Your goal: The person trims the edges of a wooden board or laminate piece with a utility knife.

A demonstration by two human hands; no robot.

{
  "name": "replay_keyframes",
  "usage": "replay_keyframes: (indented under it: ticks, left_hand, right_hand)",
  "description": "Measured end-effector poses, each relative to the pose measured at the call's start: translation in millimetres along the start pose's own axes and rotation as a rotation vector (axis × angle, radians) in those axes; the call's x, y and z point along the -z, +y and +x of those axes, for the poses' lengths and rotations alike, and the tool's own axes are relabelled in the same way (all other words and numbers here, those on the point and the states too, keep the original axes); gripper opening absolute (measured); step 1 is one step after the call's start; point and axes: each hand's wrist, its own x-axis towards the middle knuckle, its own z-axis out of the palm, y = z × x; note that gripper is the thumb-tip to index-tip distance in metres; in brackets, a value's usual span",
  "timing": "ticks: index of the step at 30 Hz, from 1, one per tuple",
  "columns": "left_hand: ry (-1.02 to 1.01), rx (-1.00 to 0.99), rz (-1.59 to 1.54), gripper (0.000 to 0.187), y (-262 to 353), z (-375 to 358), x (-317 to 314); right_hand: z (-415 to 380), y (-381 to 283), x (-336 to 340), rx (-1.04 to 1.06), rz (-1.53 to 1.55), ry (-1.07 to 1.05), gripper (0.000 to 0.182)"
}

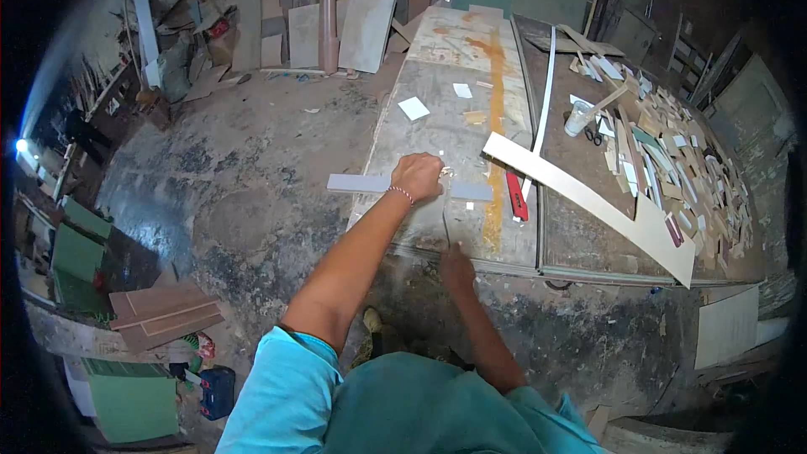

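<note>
My left hand point(418, 175) is closed in a fist and presses down on a long grey strip point(357, 183). The strip lies across the left edge of the worn worktable point(437, 130) and sticks out over the floor. A red-and-white band circles that wrist. My right hand point(456, 267) is lower, at the table's front edge, with its fingers curled. A thin dark line runs up from it toward the strip; I cannot tell whether the hand holds it.
A long pale curved board point(588, 193) crosses the table diagonally, with a red tool point(516, 206) beside it. Many offcuts point(681, 147), a plastic cup point(577, 118) and scissors lie at the right. Brown boards point(164, 311) and green panels point(80, 252) sit on the floor at the left.
</note>
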Motion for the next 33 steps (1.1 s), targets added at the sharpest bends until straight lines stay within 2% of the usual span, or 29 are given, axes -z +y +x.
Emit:
replay_keyframes:
  ticks: [2,5,8,11,14,16,19,22,25,27,29,31,33]
  left_hand:
    - [-0.03,0.027,0.01,0.022,-1,3,-4]
    - [-0.028,-0.033,0.013,0.021,-1,5,-5]
    - [-0.005,-0.084,0.022,0.02,-4,2,-9]
    - [0.079,-0.086,0.014,0.019,-6,2,-16]
    - [0.006,0.029,0.023,0.018,1,-2,-5]
    - [0.014,-0.015,0.005,0.021,-1,5,2]
    - [0.011,-0.081,0.022,0.023,-1,0,-8]
    - [0.033,-0.098,0.026,0.021,0,-5,-10]
    - [0.038,-0.056,0.002,0.016,2,-12,-12]
    - [0.044,-0.029,0.002,0.015,1,-4,-4]
    - [0.013,-0.003,0.003,0.015,4,-5,-1]
    - [0.032,-0.006,0.009,0.014,3,-4,-8]
    - [0.037,-0.032,0.025,0.016,-1,0,-11]
  right_hand:
    - [-15,11,-6,-0.046,-0.044,0.011,0.021]
    - [27,45,-60,0.204,-0.109,0.183,0.021]
    - [36,-6,-7,0.03,0.057,0.108,0.02]
    - [23,-21,9,-0.066,0.016,0.058,0.029]
    - [-3,15,-17,0.045,0.022,-0.058,0.033]
    - [-25,20,-22,0.07,0.163,0.245,0.035]
    - [-11,3,6,-0.068,0.112,-0.021,0.032]
    - [21,-16,13,-0.066,0.077,-0.011,0.032]
    - [8,-19,17,-0.021,0.077,0.011,0.027]
    - [-18,1,6,0.072,0.126,0.106,0.028]
    - [-31,7,6,0.035,0.119,0.087,0.029]
    - [-42,5,11,-0.128,0.063,-0.043,0.028]
    - [-39,17,-11,0.022,0.092,0.036,0.029]
